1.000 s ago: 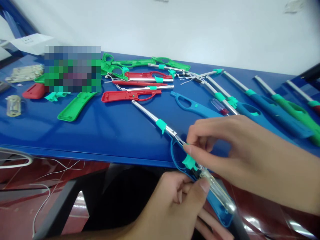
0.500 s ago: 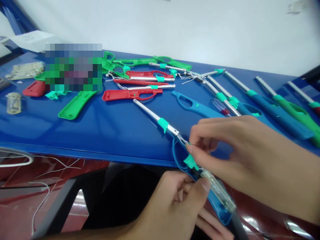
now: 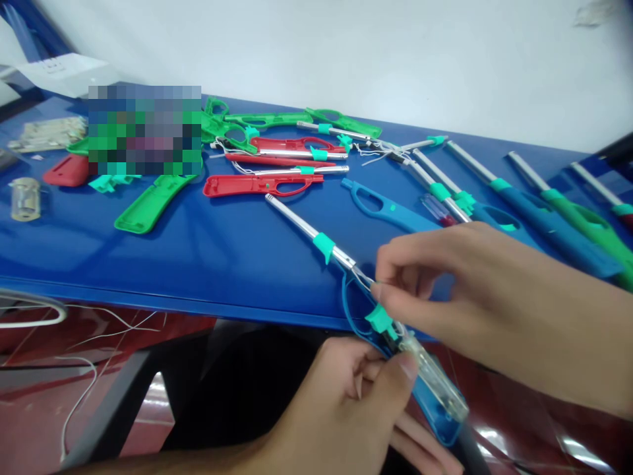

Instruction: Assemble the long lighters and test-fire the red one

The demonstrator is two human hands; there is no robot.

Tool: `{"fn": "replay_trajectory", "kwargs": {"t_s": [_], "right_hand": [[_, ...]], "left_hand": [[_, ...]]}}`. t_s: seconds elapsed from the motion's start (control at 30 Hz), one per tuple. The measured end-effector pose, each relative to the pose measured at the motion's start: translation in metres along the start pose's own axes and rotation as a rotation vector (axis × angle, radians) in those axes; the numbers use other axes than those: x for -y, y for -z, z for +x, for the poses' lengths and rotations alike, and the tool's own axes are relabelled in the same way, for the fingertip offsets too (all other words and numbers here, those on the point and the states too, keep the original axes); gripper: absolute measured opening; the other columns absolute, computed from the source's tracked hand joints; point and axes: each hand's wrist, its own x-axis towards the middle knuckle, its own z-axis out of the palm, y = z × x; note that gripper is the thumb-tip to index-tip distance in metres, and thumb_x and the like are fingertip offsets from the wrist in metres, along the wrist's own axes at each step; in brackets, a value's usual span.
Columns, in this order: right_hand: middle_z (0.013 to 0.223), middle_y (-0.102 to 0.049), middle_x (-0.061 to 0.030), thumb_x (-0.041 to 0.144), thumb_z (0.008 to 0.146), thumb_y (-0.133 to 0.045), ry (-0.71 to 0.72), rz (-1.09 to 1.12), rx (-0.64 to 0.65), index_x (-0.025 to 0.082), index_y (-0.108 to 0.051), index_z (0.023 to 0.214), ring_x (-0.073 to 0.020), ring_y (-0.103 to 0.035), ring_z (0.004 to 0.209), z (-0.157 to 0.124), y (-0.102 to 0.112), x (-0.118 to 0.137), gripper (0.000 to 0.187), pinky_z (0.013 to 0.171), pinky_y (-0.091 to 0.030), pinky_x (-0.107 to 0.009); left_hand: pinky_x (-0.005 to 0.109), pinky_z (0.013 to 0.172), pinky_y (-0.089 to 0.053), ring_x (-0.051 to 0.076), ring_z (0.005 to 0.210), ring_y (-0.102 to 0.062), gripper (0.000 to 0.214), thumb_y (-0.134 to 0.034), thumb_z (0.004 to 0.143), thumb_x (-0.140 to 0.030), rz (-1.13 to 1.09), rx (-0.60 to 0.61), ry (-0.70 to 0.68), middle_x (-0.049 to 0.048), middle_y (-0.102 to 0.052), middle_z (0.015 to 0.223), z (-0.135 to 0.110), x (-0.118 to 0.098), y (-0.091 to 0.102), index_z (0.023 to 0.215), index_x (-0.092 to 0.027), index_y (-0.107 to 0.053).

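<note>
An opened gas lighter with a blue casing half (image 3: 435,419) lies diagonally in front of me, beyond the table's front edge. My left hand (image 3: 356,402) grips the casing, its thumb pressed on the clear fuel tank (image 3: 440,382). A teal trigger (image 3: 380,318) sits above that thumb. From the casing's upper end a metal tube (image 3: 294,219) with a teal collar (image 3: 324,247) reaches out over the table. My right hand (image 3: 459,284) pinches the thin white wires (image 3: 363,276) between the tube and trigger; its fingertips partly hide them.
On the blue table (image 3: 148,264), red casing halves (image 3: 237,185) and green ones (image 3: 153,204) lie to the left. Several lighters with casings, including a green one (image 3: 578,214), lie at right. A loose blue casing half (image 3: 390,210) and a clear tank (image 3: 26,200) lie nearby.
Both hands keep nearly the same grip. The right wrist has shifted slightly upward, and the view has moved a little.
</note>
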Motion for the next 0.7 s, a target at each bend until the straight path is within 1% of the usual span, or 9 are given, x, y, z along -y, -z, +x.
{"fn": "replay_trajectory", "kwargs": {"t_s": [0.1, 0.17, 0.23, 0.37, 0.43, 0.5, 0.6, 0.7], "right_hand": [[0.056, -0.063, 0.0042, 0.025, 0.097, -0.065, -0.053, 0.141, 0.119, 0.028, -0.059, 0.061, -0.0148, -0.055, 0.052, 0.0027, 0.0032, -0.0029, 0.036, 0.052, -0.04, -0.035], [0.056, -0.062, 0.0049, 0.03, 0.099, -0.064, -0.061, 0.198, 0.129, 0.027, -0.06, 0.062, -0.0139, -0.054, 0.051, 0.0041, 0.0041, -0.0049, 0.037, 0.05, -0.039, -0.034], [0.057, -0.063, 0.0046, 0.031, 0.099, -0.064, -0.062, 0.212, 0.132, 0.027, -0.061, 0.063, -0.0139, -0.054, 0.052, 0.0049, 0.0035, -0.0066, 0.037, 0.05, -0.04, -0.033], [0.059, -0.065, 0.0025, 0.021, 0.097, -0.064, -0.072, 0.183, 0.151, 0.026, -0.061, 0.063, -0.015, -0.057, 0.054, 0.006, 0.0011, -0.0086, 0.034, 0.051, -0.039, -0.033], [0.057, -0.062, 0.0028, 0.018, 0.096, -0.063, -0.089, 0.165, 0.148, 0.026, -0.06, 0.062, -0.0147, -0.054, 0.053, 0.0068, 0.0003, -0.0095, 0.035, 0.05, -0.038, -0.033], [0.056, -0.061, 0.0033, 0.019, 0.096, -0.063, -0.108, 0.158, 0.149, 0.026, -0.059, 0.061, -0.0144, -0.053, 0.053, 0.0075, -0.0003, -0.0104, 0.036, 0.051, -0.038, -0.032], [0.058, -0.063, 0.0037, 0.024, 0.099, -0.064, -0.122, 0.17, 0.163, 0.026, -0.061, 0.063, -0.0141, -0.055, 0.055, 0.0083, -0.0009, -0.0104, 0.036, 0.052, -0.038, -0.031], [0.058, -0.063, 0.0043, 0.028, 0.101, -0.064, -0.104, 0.172, 0.151, 0.026, -0.061, 0.064, -0.0134, -0.054, 0.055, 0.0085, -0.0009, -0.0076, 0.037, 0.053, -0.038, -0.031]], "left_hand": [[0.03, 0.068, -0.066, 0.03, 0.076, -0.089, 0.072, -0.08, 0.091, -0.091, -0.018, 0.024, -0.003, 0.0006, -0.07, 0.063, 0.001, -0.0028, -0.0012, 0.096, -0.024, -0.055], [0.025, 0.064, -0.061, 0.024, 0.067, -0.086, 0.073, -0.081, 0.09, -0.092, -0.036, 0.047, -0.008, -0.0034, -0.064, 0.057, 0.0014, -0.0046, -0.0025, 0.093, -0.024, -0.054], [0.021, 0.062, -0.058, 0.021, 0.063, -0.083, 0.071, -0.081, 0.091, -0.09, -0.047, 0.05, -0.013, -0.0053, -0.061, 0.054, 0.0012, -0.0056, -0.0034, 0.092, -0.025, -0.052], [0.021, 0.061, -0.058, 0.023, 0.062, -0.085, 0.069, -0.078, 0.095, -0.088, -0.042, 0.049, -0.015, -0.0008, -0.068, 0.052, 0.0007, -0.005, -0.0029, 0.095, -0.026, -0.05], [0.021, 0.06, -0.057, 0.024, 0.06, -0.085, 0.069, -0.077, 0.095, -0.089, -0.035, 0.054, -0.019, 0.0004, -0.069, 0.052, 0.0008, -0.0044, -0.0025, 0.094, -0.026, -0.05], [0.021, 0.059, -0.056, 0.024, 0.058, -0.084, 0.069, -0.078, 0.095, -0.088, -0.04, 0.052, -0.024, -0.0001, -0.069, 0.051, 0.0009, -0.0045, -0.0028, 0.093, -0.026, -0.05], [0.02, 0.054, -0.052, 0.021, 0.05, -0.079, 0.07, -0.081, 0.092, -0.088, -0.075, 0.06, -0.033, -0.0018, -0.067, 0.051, 0.0006, -0.006, -0.0042, 0.09, -0.026, -0.049], [0.02, 0.05, -0.047, 0.018, 0.046, -0.072, 0.07, -0.082, 0.091, -0.087, -0.102, 0.056, -0.019, -0.0041, -0.061, 0.048, -0.0005, -0.0084, -0.0049, 0.085, -0.027, -0.047]]}}
